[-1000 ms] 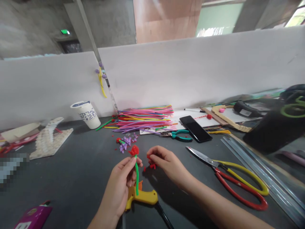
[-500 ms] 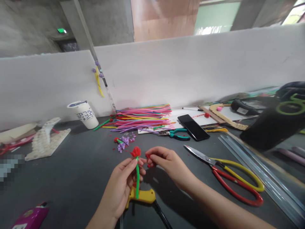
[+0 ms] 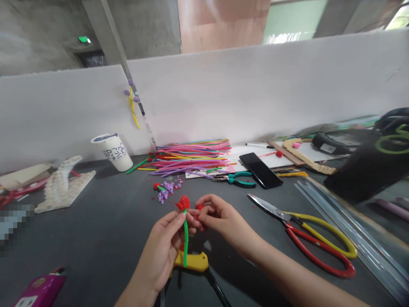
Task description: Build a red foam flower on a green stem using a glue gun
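Observation:
My left hand (image 3: 168,241) pinches a pipe-cleaner flower by its green stem (image 3: 185,238), just under the red bloom (image 3: 183,203). The stem hangs down in front of the palm. Close on its right, my right hand (image 3: 219,215) is closed with thumb and fingers on a small red piece (image 3: 200,208), partly covered by the fingers; its exact form is unclear. The fingertips of both hands nearly meet. Below the left hand lies a yellow glue gun (image 3: 196,261) with a black cord, partly hidden by hand and stem.
Beyond the hands lie purple snippets (image 3: 168,191) and a heap of coloured pipe cleaners (image 3: 191,157). Teal pliers (image 3: 238,179), a phone (image 3: 260,170) and large scissors (image 3: 287,217) are to the right. A white cup (image 3: 116,153) stands at back left; a black bottle (image 3: 358,170) is far right.
My right hand has moved slightly, bringing the red piece up and closer to the left fingers. The left hand holds the flower almost as before; the camera view shifted slightly.

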Demonstrator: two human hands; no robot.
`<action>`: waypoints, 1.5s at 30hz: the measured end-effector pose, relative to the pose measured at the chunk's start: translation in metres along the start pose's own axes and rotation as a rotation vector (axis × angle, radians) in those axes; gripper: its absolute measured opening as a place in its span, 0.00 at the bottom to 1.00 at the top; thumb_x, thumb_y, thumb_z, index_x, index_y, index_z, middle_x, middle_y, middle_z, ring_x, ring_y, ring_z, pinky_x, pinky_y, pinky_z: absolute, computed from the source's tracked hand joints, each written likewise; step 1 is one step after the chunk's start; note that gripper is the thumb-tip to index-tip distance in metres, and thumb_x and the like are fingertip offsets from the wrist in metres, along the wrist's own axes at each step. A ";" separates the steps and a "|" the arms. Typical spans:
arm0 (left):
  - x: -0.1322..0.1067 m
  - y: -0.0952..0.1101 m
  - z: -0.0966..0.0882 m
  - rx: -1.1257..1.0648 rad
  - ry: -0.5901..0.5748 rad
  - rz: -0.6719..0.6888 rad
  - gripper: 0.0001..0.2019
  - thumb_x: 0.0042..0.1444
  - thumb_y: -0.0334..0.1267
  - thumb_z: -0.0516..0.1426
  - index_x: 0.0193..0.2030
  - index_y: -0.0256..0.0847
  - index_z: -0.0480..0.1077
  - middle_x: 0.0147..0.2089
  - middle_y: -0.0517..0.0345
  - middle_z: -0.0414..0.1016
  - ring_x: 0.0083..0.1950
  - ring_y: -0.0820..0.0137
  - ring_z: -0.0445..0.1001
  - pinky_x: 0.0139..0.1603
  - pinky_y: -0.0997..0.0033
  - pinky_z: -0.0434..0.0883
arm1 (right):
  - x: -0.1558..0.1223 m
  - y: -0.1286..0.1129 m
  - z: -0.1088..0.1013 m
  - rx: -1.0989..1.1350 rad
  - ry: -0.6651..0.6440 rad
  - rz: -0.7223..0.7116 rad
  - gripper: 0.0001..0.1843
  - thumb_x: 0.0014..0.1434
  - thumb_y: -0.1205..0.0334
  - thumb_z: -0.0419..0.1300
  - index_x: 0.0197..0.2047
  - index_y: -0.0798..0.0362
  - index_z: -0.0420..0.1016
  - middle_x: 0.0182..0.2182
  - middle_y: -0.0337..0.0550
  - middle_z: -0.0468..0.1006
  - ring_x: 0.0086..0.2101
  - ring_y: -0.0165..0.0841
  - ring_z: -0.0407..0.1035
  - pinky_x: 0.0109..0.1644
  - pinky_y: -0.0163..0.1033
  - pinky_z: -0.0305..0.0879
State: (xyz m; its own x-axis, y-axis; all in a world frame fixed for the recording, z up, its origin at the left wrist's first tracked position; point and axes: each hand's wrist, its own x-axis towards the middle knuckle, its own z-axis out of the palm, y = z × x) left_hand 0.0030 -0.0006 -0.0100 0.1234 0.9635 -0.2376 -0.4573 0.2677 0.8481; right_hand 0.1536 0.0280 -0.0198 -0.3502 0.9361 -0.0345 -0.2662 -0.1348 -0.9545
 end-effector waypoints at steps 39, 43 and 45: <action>-0.001 -0.001 -0.001 0.127 0.076 -0.092 0.09 0.50 0.40 0.64 0.28 0.35 0.76 0.23 0.60 0.74 0.22 0.80 0.68 0.24 0.84 0.65 | -0.010 -0.018 -0.003 -0.329 0.136 -0.265 0.03 0.54 0.64 0.59 0.29 0.52 0.71 0.27 0.36 0.74 0.28 0.29 0.68 0.33 0.34 0.63; -0.002 -0.002 0.002 0.100 0.061 -0.135 0.08 0.49 0.39 0.64 0.27 0.35 0.76 0.22 0.59 0.74 0.21 0.80 0.68 0.23 0.84 0.65 | -0.014 -0.020 0.001 -0.435 0.116 -0.346 0.05 0.54 0.68 0.59 0.28 0.52 0.74 0.27 0.37 0.73 0.30 0.30 0.67 0.35 0.35 0.62; -0.002 -0.003 0.003 0.095 0.053 -0.142 0.08 0.49 0.38 0.64 0.27 0.35 0.76 0.22 0.59 0.74 0.21 0.80 0.68 0.23 0.84 0.65 | -0.014 -0.019 0.002 -0.465 0.130 -0.386 0.05 0.54 0.68 0.59 0.28 0.52 0.75 0.27 0.37 0.72 0.30 0.30 0.67 0.34 0.35 0.61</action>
State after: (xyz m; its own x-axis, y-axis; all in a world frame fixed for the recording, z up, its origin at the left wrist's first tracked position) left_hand 0.0065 -0.0039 -0.0110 0.1329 0.9149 -0.3812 -0.3529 0.4031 0.8444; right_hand 0.1621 0.0171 -0.0008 -0.1862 0.9249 0.3314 0.0773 0.3501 -0.9335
